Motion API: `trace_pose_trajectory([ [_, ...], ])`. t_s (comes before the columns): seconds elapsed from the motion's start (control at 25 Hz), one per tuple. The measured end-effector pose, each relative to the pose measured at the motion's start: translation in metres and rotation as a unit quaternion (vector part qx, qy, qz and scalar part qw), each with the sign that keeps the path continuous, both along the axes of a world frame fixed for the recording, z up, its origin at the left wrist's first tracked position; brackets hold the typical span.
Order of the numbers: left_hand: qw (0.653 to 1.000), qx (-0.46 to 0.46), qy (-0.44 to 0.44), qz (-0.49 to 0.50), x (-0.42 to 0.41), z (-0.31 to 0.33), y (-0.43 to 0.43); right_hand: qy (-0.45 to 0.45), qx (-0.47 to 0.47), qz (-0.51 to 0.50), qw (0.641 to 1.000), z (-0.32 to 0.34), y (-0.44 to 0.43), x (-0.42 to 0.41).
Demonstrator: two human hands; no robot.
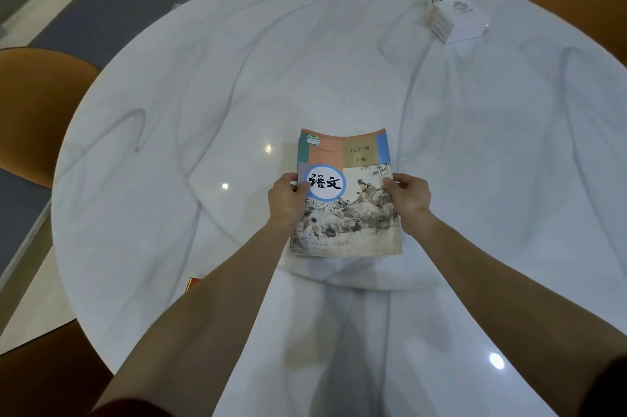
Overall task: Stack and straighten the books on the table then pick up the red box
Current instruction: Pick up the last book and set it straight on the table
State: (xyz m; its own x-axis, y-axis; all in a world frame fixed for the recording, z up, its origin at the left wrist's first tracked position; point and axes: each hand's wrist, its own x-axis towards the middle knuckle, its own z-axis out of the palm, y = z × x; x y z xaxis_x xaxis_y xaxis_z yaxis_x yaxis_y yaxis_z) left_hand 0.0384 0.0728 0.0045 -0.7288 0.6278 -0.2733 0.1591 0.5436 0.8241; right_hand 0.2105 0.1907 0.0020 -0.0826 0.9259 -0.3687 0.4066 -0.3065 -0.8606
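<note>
My left hand grips the left edge of the book stack, thumb lying on top of the cover at the white circle with the blue ring, the other fingers curled around the side. My right hand grips the right edge the same way, its thumb pressed on the painted scene and the rest of the fingers wrapped around the outside edge. Both hands sit at about the middle of the stack's height, opposite each other.

The top book is a Chinese language textbook with a coral, tan and blue banded header and an ink-painting landscape below it. Slivers of other covers peek out under it along the left and far edges, so the pile is not quite flush there. The far end of the top cover bows up a little. The stack lies near the middle of the round white marble-patterned table, a bit toward my side.

My bare forearms run back from the stack toward me. Just beside my left forearm, near the table's near-left rim, a small corner of the red box shows; the rest is hidden behind the arm.

Well apart, at the far right of the table, sits a small white box pile with a tissue-like white package behind it. Orange chairs ring the table.
</note>
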Motion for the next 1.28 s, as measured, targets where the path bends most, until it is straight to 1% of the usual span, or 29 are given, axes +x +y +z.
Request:
trace_pose_trajectory([
  [0.2,0.993,-0.038,0.103,-0.049,0.003,-0.012,0.004,-0.050,0.030,0.014,0.998,-0.013,0.005,-0.001],
  [0.4,0.978,-0.110,0.166,-0.065,0.001,-0.014,0.009,-0.101,0.061,0.036,0.992,-0.014,0.008,-0.006],
  [0.52,0.969,-0.137,0.194,-0.072,0.002,-0.019,0.007,-0.134,0.071,0.068,0.986,-0.016,0.011,-0.008],
  [1.08,0.975,-0.131,0.169,-0.064,0.005,-0.021,0.007,-0.155,0.040,0.067,0.985,-0.016,0.012,-0.014],
  [1.28,0.970,-0.140,0.186,-0.075,0.005,-0.021,0.005,-0.201,0.048,0.083,0.975,-0.011,0.011,-0.014],
])
